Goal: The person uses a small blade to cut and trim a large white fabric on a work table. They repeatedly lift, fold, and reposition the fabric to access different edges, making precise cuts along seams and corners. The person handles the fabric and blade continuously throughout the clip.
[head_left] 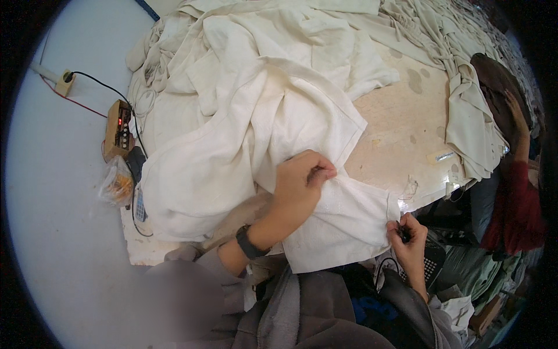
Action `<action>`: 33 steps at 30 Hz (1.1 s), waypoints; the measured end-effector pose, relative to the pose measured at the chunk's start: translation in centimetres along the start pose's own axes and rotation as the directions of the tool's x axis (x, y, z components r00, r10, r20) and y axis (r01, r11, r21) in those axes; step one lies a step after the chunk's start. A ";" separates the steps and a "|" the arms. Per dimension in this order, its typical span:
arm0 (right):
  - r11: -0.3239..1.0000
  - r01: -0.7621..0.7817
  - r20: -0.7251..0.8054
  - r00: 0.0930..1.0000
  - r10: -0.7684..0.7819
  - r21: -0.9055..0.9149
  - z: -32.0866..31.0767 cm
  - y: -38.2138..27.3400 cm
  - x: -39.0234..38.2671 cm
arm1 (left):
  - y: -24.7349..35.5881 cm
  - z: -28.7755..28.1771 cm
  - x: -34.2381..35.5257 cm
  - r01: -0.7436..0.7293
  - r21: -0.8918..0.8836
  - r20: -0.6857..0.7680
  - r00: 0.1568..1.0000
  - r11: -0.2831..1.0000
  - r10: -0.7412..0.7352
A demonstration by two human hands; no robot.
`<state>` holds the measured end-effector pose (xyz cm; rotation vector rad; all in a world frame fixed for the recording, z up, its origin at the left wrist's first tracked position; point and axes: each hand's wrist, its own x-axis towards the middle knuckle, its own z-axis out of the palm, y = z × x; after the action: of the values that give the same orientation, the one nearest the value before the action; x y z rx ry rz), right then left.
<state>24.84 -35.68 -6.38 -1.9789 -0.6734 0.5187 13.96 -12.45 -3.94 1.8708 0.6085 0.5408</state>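
Observation:
A large white cloth with hemmed edges lies in loose folds over the table, and its near part hangs over the front edge toward my lap. My left hand, a dark watch on its wrist, pinches the cloth between thumb and fingertips. Lower and to the right, my right hand is closed at the cloth's right hemmed edge. A small dark object shows inside that hand, too small to name. Between both hands the cloth is drawn fairly taut.
More off-white fabric is heaped along the table's far side. The bare tabletop has stains. At the left are a small radio-like box, a cable, a plastic bag and a remote control. Another person's arm is at right.

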 end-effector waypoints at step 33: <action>0.668 0.646 0.354 0.763 -0.541 -0.370 2.4 -11.8 6.3 | 0.6 -0.2 -2.6 -0.194 -0.347 -0.141 0.978 0.918 0.154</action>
<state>25.29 -25.27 2.45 -1.9798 -1.6601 0.1538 11.95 -14.13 -3.57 1.5601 0.3835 0.8208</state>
